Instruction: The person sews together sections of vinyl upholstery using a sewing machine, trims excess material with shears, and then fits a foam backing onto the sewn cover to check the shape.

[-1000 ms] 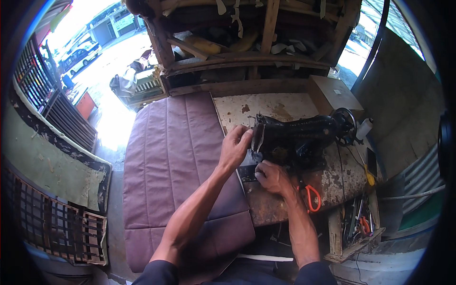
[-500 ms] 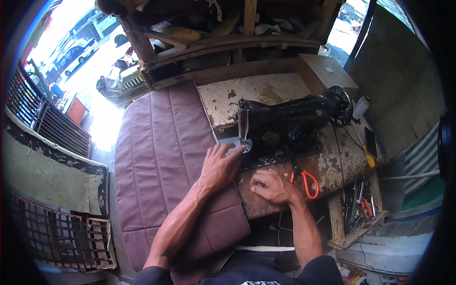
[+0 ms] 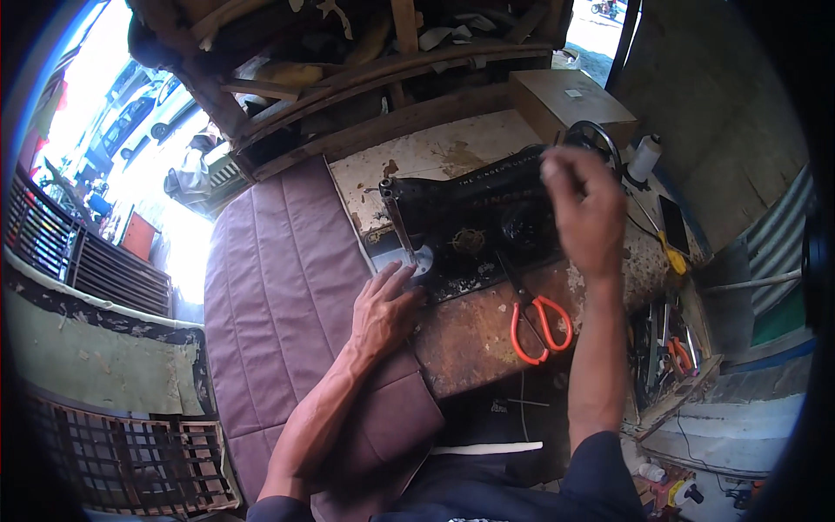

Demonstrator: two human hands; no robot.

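A black sewing machine (image 3: 487, 204) stands on the worn table, its needle end toward the left. My left hand (image 3: 383, 309) rests beside the needle plate (image 3: 417, 261), fingers stretched out with the tips at the plate's edge. Under that hand and forearm lies a quilted maroon cover (image 3: 278, 304), sewn in long channels. My right hand (image 3: 590, 209) is raised over the right end of the machine, close to the handwheel (image 3: 596, 135). Its fingers are curled, and anything in them is hidden. Orange-handled scissors (image 3: 544, 326) lie on the table, blades pointing toward the machine.
A white thread cone (image 3: 644, 158) stands behind the handwheel, near a cardboard box (image 3: 574, 104). To the right lie a dark phone (image 3: 672, 222) and a yellow-handled tool (image 3: 674, 257). An open drawer of tools (image 3: 670, 357) juts out at the table's right. Wooden shelving (image 3: 383, 96) rises behind.
My right hand has lifted off the table by the scissors and moved up and right toward the handwheel. My left hand stays by the needle plate. The view has shifted slightly.
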